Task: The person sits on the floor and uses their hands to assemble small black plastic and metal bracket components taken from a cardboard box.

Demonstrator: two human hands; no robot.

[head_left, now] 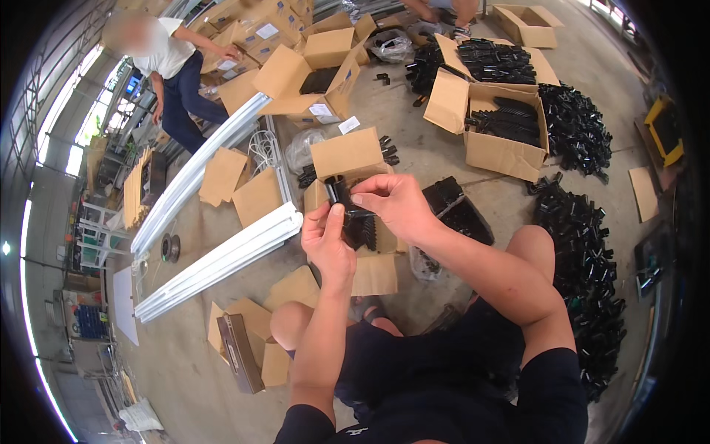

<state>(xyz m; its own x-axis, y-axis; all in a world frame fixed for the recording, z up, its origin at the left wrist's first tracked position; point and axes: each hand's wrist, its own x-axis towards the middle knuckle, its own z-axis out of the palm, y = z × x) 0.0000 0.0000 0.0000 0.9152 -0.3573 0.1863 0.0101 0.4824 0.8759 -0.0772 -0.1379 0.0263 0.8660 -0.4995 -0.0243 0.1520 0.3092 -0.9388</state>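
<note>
A glossy black bracket-like part (pixel 334 189) is held up in front of me, pinched between both hands. My left hand (pixel 330 240) grips its lower end with thumb and fingers closed. My right hand (pixel 396 201) reaches in from the right, its thumb and forefinger pressed together at the part's side; whether they hold a smaller piece there cannot be made out. Directly beneath the hands stands an open cardboard box (pixel 353 150), with similar black parts (pixel 364 234) stacked inside. My hands hide much of this box.
Loose black parts (pixel 592 288) are heaped along the right. Beyond them sits an open carton (pixel 506 159) of parts. A black crate (pixel 470 214) stands right of my box. Bundled silver metal profiles (pixel 222 255) lie at left. A person (pixel 177 66) stands far left.
</note>
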